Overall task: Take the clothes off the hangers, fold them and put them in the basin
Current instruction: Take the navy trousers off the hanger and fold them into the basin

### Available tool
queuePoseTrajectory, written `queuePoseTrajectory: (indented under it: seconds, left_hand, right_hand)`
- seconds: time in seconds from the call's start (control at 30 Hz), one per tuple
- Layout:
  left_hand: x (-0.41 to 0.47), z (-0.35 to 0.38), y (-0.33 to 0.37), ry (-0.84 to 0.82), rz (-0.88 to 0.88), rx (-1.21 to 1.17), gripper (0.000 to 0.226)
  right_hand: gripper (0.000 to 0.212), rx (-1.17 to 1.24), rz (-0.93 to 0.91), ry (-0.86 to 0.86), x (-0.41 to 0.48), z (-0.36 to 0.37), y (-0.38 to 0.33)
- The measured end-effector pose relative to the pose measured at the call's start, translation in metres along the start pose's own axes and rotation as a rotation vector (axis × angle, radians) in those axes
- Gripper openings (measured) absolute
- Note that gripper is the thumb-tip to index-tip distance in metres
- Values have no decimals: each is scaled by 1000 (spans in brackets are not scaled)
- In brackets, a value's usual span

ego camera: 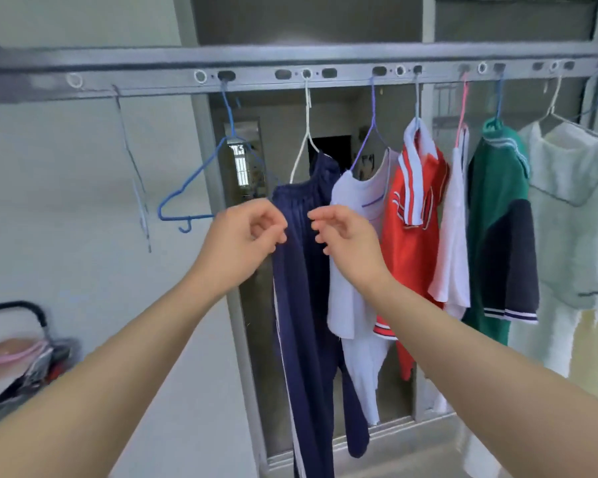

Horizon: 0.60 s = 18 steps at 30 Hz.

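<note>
Now my left hand [242, 236] and right hand [349, 239] hover at the waistband of long navy trousers [304, 305] on a white wire hanger [302, 146], right fingers [325, 236] loosely curled, empty, left fingers [273, 232] curled at the cloth, grip unclear.

A grey metal rail [325, 60] ran above our left hand [246, 239] and right hand [346, 236], and everything hung from it. Up and to the left of the left hand hung an empty blue hanger [201, 181], with a thin bare hanger [135, 181] farther left. Between our hands hung navy trousers [304, 305] on a white hanger [304, 139]. To the right of the right hand came a white T-shirt [353, 270], a red shirt [408, 243], a white garment [453, 253], a green and navy shirt [497, 236] and a pale towel-like piece [573, 201].
</note>
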<state>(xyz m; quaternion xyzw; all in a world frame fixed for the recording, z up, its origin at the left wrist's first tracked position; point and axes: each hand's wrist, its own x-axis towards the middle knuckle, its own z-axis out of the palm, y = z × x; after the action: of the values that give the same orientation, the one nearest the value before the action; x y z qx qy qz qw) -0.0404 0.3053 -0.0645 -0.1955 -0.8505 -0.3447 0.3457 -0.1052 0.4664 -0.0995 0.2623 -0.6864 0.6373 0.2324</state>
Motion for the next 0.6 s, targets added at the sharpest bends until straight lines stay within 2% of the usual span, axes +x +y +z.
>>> queuePoseTrajectory:
  seconds: [0.1, 0.17, 0.3, 0.4, 0.47, 0.6]
  left_hand:
    - [34, -15, -11, 45, 8, 81, 11]
    - [52, -18, -22, 32, -52, -13, 15]
    - [71, -11, -36, -128, -158, -231, 28]
    - [76, -6, -44, -219, -163, -293, 18]
    - [80, -8, -54, -233, -145, -320, 11]
    - [81, -13, -71, -299, -110, -350, 14]
  right_hand:
    - [27, -50, -31, 40, 27, 17, -17]
    - [28, -70, 22, 59, 44, 27, -25]
    - [32, -40, 238, 48, 67, 35, -35]
    - [21, -43, 331, 39, 77, 39, -42]
    - [11, -98, 349, 48, 83, 46, -42]
    - [14, -172, 351, 45, 85, 55, -40]
